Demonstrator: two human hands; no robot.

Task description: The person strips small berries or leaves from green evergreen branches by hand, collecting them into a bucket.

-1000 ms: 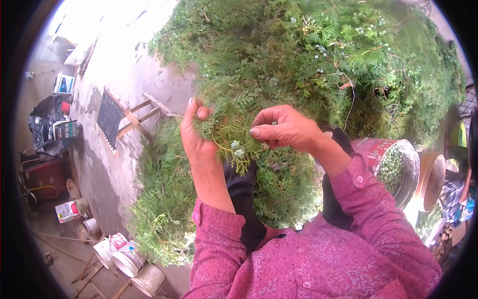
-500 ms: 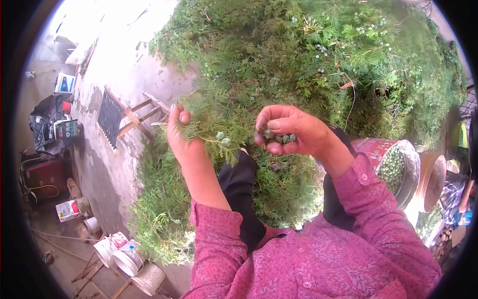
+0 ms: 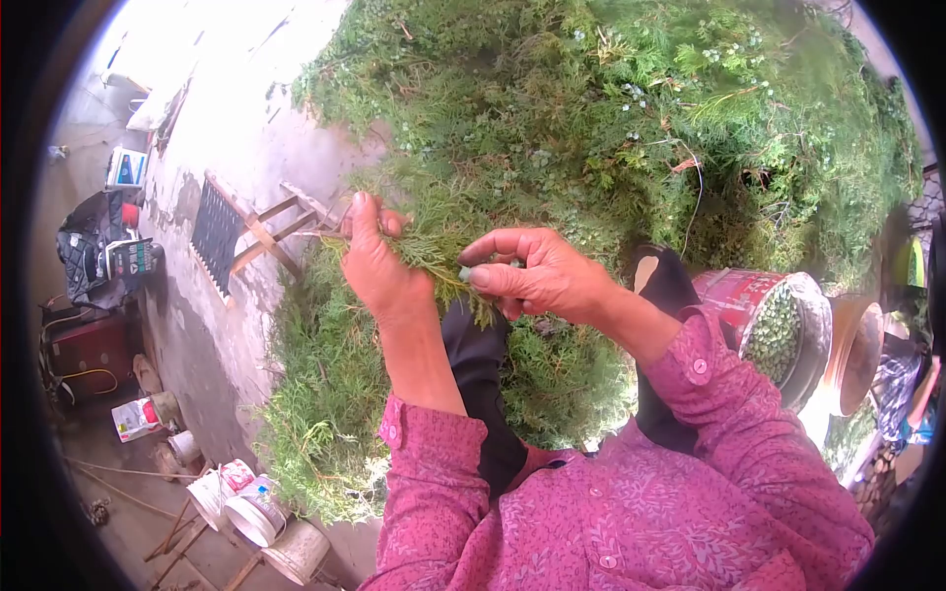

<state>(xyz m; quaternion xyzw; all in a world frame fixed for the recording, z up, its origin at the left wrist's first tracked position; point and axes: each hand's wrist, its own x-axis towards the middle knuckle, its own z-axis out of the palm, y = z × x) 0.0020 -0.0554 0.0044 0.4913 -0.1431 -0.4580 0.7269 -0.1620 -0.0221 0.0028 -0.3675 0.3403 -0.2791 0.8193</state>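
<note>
My left hand (image 3: pixel 384 271) is closed round a leafy cypress sprig (image 3: pixel 439 246), its thumb pointing up and the foliage fanning out to the right. At the sprig's lower tip, my right hand (image 3: pixel 547 276) pinches a small blue-green cone (image 3: pixel 466 274) between thumb and forefinger. Its other fingers are curled, and a little green shows behind the thumb; the palm is mostly hidden. Both hands are close together above my knees. A large heap of cypress branches (image 3: pixel 532 128), dotted with pale cones, spreads in front of me and around my legs.
To my right a red bucket (image 3: pixel 724 300) leans, with many green cones (image 3: pixel 774 335) inside; a tan container (image 3: pixel 855 355) stands beside it. On the left are a wooden folding stool (image 3: pixel 258 234), white buckets (image 3: pixel 296 552) and a dark bag (image 3: pixel 94 246).
My right hand has moved left to the sprig, and its thumb and forefinger have closed on a cone there. My left hand has shifted slightly, still holding the sprig.
</note>
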